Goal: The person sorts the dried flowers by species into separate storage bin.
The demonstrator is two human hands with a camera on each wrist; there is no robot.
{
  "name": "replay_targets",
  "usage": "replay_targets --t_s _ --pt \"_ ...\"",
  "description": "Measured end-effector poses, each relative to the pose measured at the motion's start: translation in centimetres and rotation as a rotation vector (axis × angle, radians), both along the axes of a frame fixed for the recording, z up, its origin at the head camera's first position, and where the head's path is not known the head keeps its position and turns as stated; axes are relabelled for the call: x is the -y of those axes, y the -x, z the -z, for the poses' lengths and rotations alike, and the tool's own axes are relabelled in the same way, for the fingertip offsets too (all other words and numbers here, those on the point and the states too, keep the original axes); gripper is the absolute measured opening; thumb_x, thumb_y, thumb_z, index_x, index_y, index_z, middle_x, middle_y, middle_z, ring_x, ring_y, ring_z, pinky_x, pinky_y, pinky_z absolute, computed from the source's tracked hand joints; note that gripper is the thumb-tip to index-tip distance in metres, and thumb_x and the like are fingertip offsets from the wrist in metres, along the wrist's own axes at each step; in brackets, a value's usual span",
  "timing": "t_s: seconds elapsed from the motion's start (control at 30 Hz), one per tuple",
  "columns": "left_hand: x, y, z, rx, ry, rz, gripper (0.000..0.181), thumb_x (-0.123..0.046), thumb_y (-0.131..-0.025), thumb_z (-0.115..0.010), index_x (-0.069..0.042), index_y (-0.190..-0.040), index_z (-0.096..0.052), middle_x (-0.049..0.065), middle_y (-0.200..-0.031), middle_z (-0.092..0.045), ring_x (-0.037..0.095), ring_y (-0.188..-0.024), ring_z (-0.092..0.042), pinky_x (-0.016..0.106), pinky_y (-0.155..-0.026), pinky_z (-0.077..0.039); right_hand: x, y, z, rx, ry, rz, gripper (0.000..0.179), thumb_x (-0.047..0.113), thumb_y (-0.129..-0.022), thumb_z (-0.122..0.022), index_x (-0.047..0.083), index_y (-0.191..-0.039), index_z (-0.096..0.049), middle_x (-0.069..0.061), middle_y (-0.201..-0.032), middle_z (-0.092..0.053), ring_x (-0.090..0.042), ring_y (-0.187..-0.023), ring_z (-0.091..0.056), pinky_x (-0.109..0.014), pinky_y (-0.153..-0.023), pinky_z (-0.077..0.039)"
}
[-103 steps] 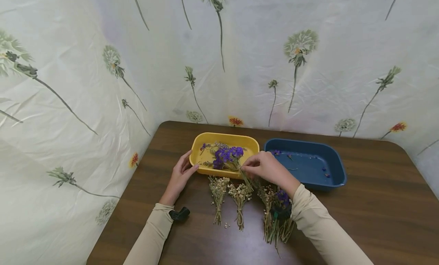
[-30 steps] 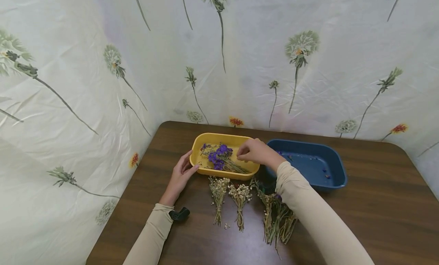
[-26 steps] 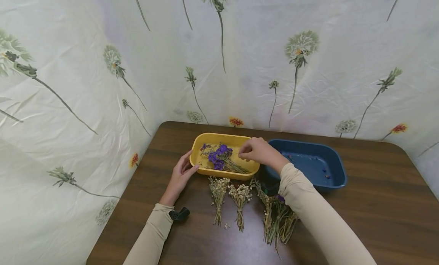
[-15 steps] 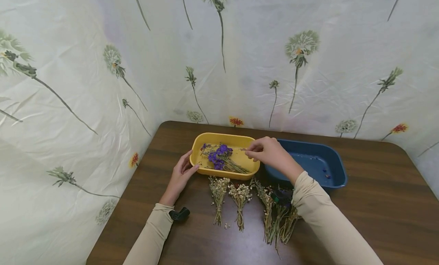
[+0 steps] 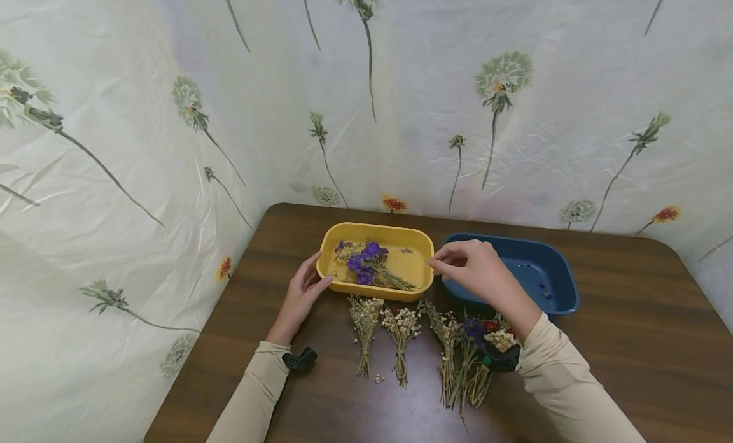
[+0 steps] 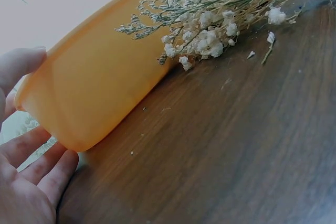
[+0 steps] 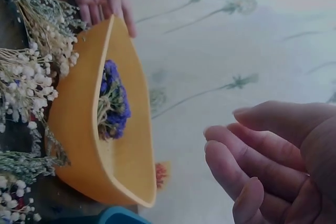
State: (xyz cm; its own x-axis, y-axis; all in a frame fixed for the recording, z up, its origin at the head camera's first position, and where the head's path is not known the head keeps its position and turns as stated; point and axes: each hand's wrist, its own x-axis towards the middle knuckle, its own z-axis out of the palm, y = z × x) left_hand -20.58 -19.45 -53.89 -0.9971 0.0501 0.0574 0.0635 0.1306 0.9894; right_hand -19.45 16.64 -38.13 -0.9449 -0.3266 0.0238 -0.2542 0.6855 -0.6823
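At the left end of a yellow plastic tub (image 5: 424, 265), my left hand (image 5: 300, 293) holds the corner, thumb at the rim and fingers along the outer wall in the left wrist view. A bunch of purple dried flowers (image 5: 366, 261) lies inside it, stems toward the right, beside loose sprigs. My right hand (image 5: 478, 271) hovers between the yellow tub and a blue tub (image 5: 567, 284), its thumb and forefinger close to the yellow rim. The right wrist view shows those fingers (image 7: 226, 161) loosely bent, apart from the thumb, with nothing between them.
Two tied bunches of pale dried flowers (image 5: 364, 322) lie before the yellow tub. Further right, several more bunches (image 5: 449, 344) lie side by side, partly under my right wrist. Small bits (image 5: 544, 290) litter the blue tub. A patterned cloth (image 5: 401, 144) hangs behind the table.
My right hand has let go of the purple flower bunch, now lying in the yellow tub, and has drawn back rightward past the tub's edge. The left hand has stayed put.
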Motion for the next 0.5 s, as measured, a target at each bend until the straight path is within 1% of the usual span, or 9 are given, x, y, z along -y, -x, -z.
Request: replay_targets --t_s 0.1,0.2,0.33,0.5 --pt "0.0 0.0 0.0 0.001 0.001 0.001 0.065 -0.025 -0.1 -0.07 -0.02 -0.159 -0.041 0.008 -0.164 -0.041 0.03 -0.147 -0.047 0.042 -0.113 -0.048 -0.6 -0.9 0.0 -0.002 -0.002 0.013 0.015 0.029 -0.099 -0.071 0.016 -0.101 -0.08 0.003 -0.086 -0.079 -0.018 -0.079 -0.074 -0.04 -0.077 -0.061" --pt "0.0 0.0 0.0 -0.001 -0.001 0.003 0.066 -0.025 -0.1 -0.07 -0.02 -0.159 -0.041 0.009 -0.164 -0.041 0.031 -0.146 -0.048 0.037 -0.111 -0.05 -1.2 -1.6 0.1 -0.004 -0.009 0.02 0.016 0.03 -0.099 -0.071 0.017 -0.101 -0.08 0.002 -0.087 -0.079 -0.016 -0.08 -0.072 -0.036 -0.074 -0.059" --pt "0.0 0.0 0.1 -0.003 -0.005 0.004 0.065 -0.025 -0.1 -0.071 -0.021 -0.158 -0.042 0.009 -0.163 -0.042 0.03 -0.145 -0.049 0.028 -0.106 -0.051 -1.9 -2.4 0.5 -0.007 -0.029 0.031 0.018 0.033 -0.098 -0.072 0.017 -0.102 -0.08 0.003 -0.089 -0.078 -0.012 -0.082 -0.069 -0.034 -0.072 -0.057" --pt "0.1 0.0 0.2 -0.003 -0.009 0.006 0.066 -0.024 -0.1 -0.07 -0.019 -0.159 -0.041 0.01 -0.162 -0.044 0.032 -0.144 -0.05 0.024 -0.104 -0.052 -2.9 -3.1 1.3 0.006 -0.045 0.053 0.018 0.031 -0.098 -0.073 0.014 -0.103 -0.079 0.006 -0.083 -0.077 -0.013 -0.078 -0.07 -0.034 -0.072 -0.057"
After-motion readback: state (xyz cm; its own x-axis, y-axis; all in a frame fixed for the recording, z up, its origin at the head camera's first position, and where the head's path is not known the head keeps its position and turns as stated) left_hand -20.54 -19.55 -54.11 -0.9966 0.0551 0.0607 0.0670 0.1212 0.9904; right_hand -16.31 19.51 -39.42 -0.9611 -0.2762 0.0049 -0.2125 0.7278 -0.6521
